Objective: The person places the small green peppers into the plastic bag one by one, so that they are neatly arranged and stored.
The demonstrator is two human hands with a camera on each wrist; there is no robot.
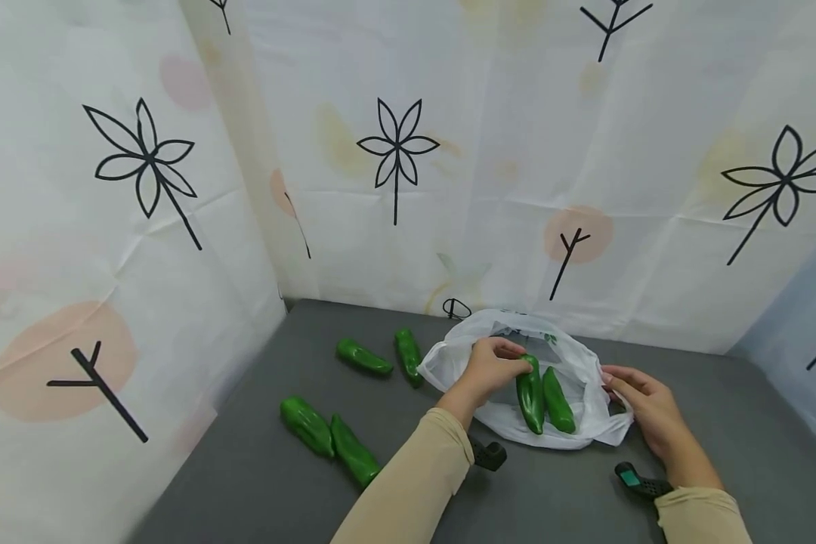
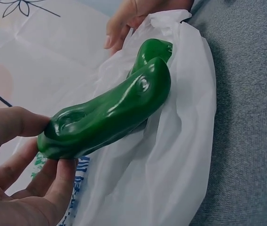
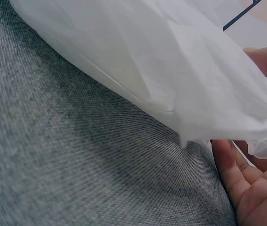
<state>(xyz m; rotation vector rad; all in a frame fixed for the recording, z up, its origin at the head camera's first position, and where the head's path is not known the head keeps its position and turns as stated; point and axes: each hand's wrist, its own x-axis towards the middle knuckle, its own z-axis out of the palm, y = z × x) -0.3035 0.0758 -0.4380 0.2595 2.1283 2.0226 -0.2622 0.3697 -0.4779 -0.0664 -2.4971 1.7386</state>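
Green pepper [image 1: 530, 400] was pinched at one end between your left hand's [image 1: 486, 370] thumb and fingers, over the white bag [image 1: 585, 363] near the tabletop's [image 1: 557, 499] back edge. Your right hand [image 1: 653, 412] gripped the bag's rim; tabletop stretched beyond toward the right edge.

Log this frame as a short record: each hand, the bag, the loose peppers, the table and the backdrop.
left hand: pinches one end of a green pepper at the open bag
right hand: holds the bag's right edge
bag: white, a second pepper lying in its mouth
loose peppers: four, left of the bag
table: dark gray
backdrop: pale cloth printed with flowers
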